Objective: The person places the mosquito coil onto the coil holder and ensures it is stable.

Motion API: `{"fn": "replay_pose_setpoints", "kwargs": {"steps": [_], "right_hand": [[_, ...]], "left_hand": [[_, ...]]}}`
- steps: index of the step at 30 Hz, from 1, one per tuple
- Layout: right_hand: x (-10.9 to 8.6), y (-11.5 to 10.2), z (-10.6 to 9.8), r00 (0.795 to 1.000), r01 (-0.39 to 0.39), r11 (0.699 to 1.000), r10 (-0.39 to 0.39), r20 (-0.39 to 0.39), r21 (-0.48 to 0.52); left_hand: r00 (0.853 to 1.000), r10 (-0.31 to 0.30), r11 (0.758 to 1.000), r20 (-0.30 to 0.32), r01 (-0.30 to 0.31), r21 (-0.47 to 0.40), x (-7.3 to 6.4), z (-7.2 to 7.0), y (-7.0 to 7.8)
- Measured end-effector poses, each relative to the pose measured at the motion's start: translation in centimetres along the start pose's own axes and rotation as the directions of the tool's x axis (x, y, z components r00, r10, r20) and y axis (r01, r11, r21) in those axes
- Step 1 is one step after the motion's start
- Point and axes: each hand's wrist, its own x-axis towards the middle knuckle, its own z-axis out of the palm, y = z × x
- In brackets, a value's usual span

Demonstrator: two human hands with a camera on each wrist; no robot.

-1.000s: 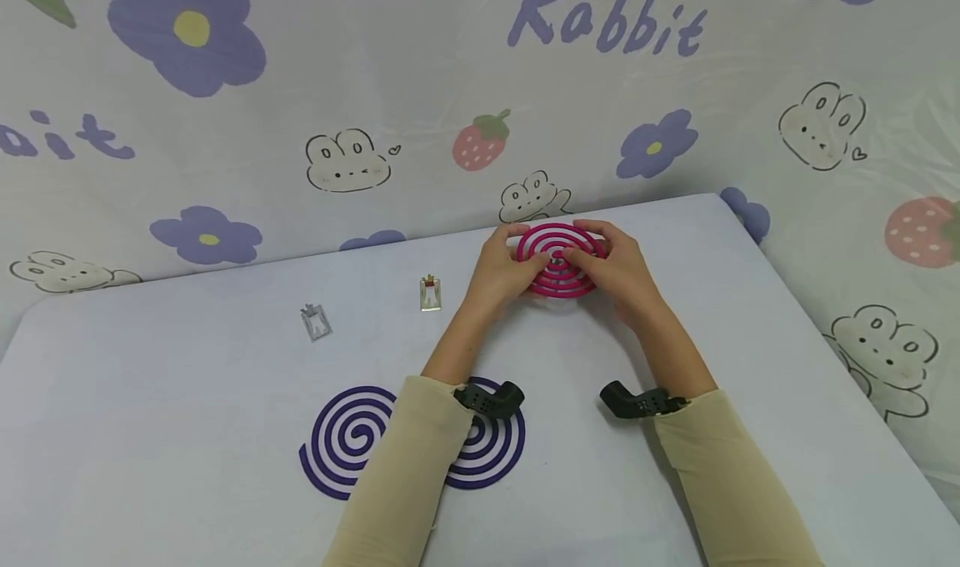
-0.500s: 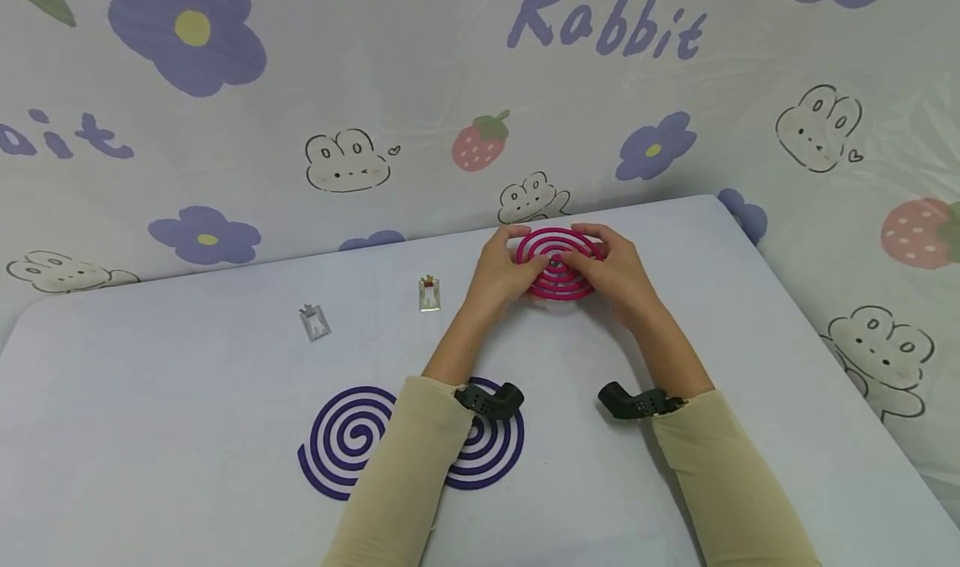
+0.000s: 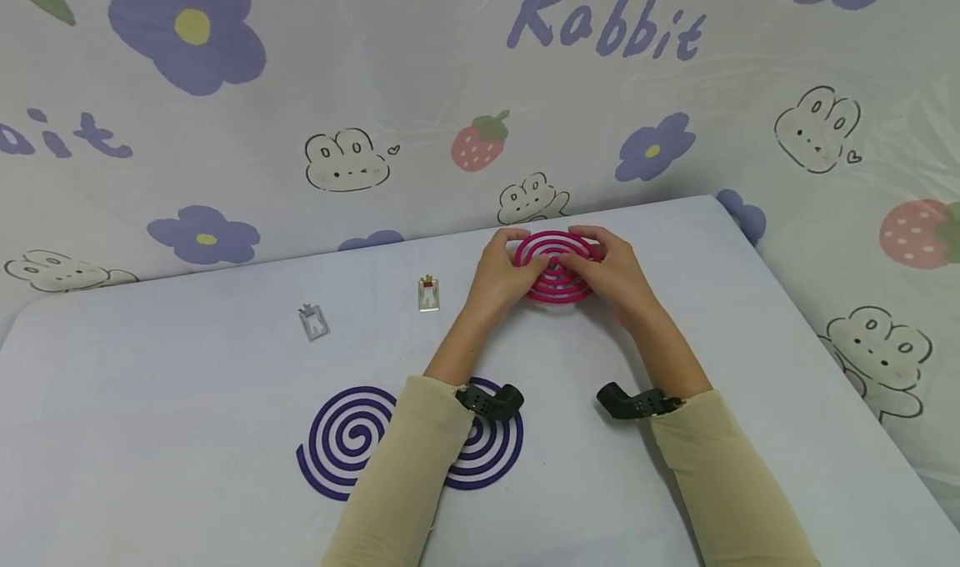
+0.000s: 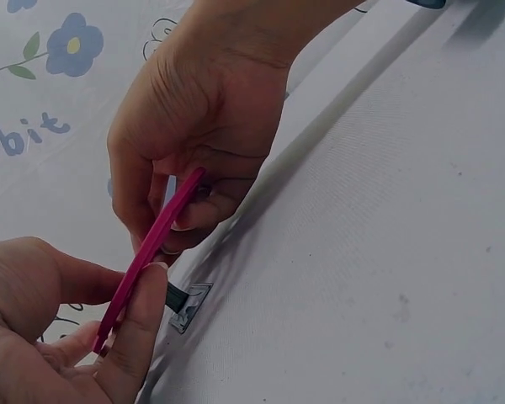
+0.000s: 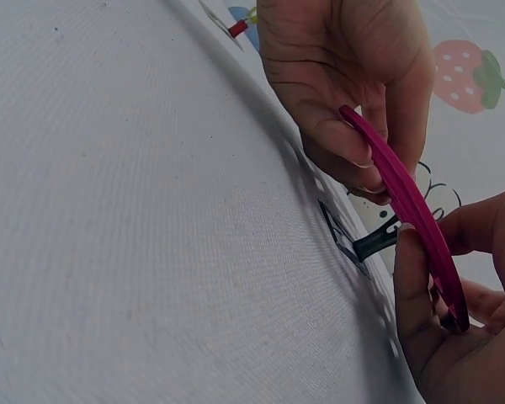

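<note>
Both hands hold a pink mosquito coil (image 5: 411, 202) near the far edge of the table. My left hand (image 3: 501, 273) grips its left side, thumb toward the centre. My right hand (image 3: 617, 273) grips the right side in the same manner. In the wrist views the coil is tilted. Below its middle, a dark green stem rises from a flat metal stand (image 4: 192, 307) on the table. From these views I cannot tell whether the stem's tip passes into the coil. The fingers behind the coil are partly hidden in the head view.
To the left lie a gold-coloured metal stand (image 3: 429, 294) and a silver one (image 3: 314, 323). Two dark purple coils (image 3: 330, 490) lie close to the front, partly covered by the left sleeve (image 3: 405, 475). A patterned cloth (image 3: 420, 67) hangs behind the white table (image 3: 150, 400).
The pink coil and both hands have shifted slightly down toward the near side in the head view. Both hands keep their grip. The other coils and stands stay where they were.
</note>
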Motion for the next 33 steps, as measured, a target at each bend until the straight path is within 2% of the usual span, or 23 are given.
{"fn": "replay_pose_setpoints", "kwargs": {"steps": [12, 22, 29, 33], "right_hand": [[-0.17, 0.06, 0.03, 1.0, -0.011, 1.0, 0.011, 0.001, -0.008], [-0.28, 0.15, -0.09, 1.0, -0.005, 1.0, 0.005, 0.009, -0.007], [-0.29, -0.37, -0.31, 1.0, -0.017, 1.0, 0.017, 0.007, 0.017], [-0.27, -0.49, -0.29, 1.0, 0.003, 1.0, -0.002, -0.009, 0.029]], "left_hand": [[0.999, -0.028, 0.999, -0.017, 0.028, 0.031, 0.0, 0.32, -0.1], [1.0, -0.028, 1.0, -0.009, 0.028, -0.005, -0.04, 0.43, -0.19], [0.999, -0.035, 0.999, -0.014, 0.035, 0.007, 0.08, 0.24, 0.19], [0.999, -0.036, 0.999, -0.017, 0.036, 0.005, 0.22, 0.21, 0.32]]}}
